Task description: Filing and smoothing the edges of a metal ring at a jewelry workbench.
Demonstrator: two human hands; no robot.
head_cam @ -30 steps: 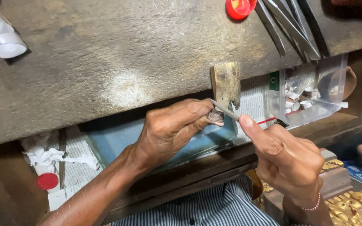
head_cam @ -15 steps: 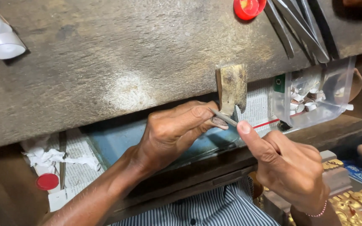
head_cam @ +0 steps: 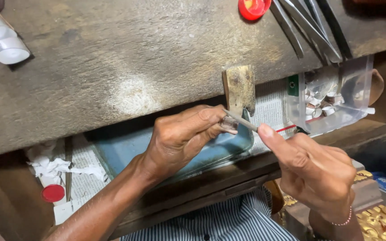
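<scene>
A small ring (head_cam: 228,122) is pinched by the left hand (head_cam: 182,138) against the peg (head_cam: 240,89); the file (head_cam: 241,121), gripped by the right hand (head_cam: 316,172), slants in from the right.

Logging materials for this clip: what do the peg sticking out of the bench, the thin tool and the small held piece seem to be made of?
The peg looks like bare wood, worn and stained, with a chipped lower edge. The thin tool in the right hand looks like dull grey metal, probably a file. The small piece pinched by the left hand looks like pale metal, though it is too small to be sure.
</scene>
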